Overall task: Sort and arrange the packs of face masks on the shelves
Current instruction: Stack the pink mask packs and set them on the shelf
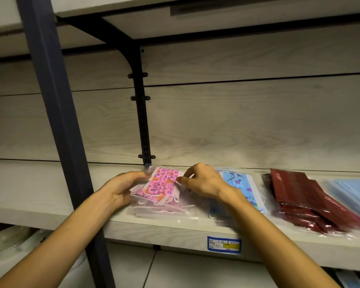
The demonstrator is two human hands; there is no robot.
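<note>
Hands work near the shelf's (50, 190) front edge: left hand (121, 189) grips the pink mask pack's (162, 183) left end, right hand (202, 181) seemingly pinches its right edge. Light, floppy, slippery film; best held by both ends.

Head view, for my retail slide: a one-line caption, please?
Both hands, left and right, grip a pink patterned mask pack atop its shelf stack.
</note>
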